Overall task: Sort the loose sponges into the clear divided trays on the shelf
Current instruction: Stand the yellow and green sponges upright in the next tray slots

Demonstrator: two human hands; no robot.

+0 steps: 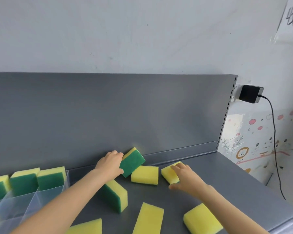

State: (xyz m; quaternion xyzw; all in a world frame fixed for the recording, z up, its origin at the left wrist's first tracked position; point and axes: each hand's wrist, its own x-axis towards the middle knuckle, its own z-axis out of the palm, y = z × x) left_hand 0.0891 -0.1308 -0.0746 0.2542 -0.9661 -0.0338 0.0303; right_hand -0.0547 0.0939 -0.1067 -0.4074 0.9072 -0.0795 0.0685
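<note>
Both hands on sponges, clear divided tray (41, 200) waiting lower left.

Your left hand (111, 163) pinches the tilted green-faced sponge (132, 162) mid-frame; it could slip. Your right hand (184, 177) spreads over a yellow sponge (169, 173), not yet closed; it may nudge the neighbouring sponge (145, 174).

We are reaching both bare forearms forward; our left hand (111, 163) is closing its grip with fingers curled, while our right hand (187, 178) is lying palm-down, fingers spread wide.

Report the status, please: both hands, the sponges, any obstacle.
Left hand grips green-faced sponge, lifted. Right hand closing on yellow sponge. Three sponges stand in clear tray; five more loose. No obstacle.
</note>
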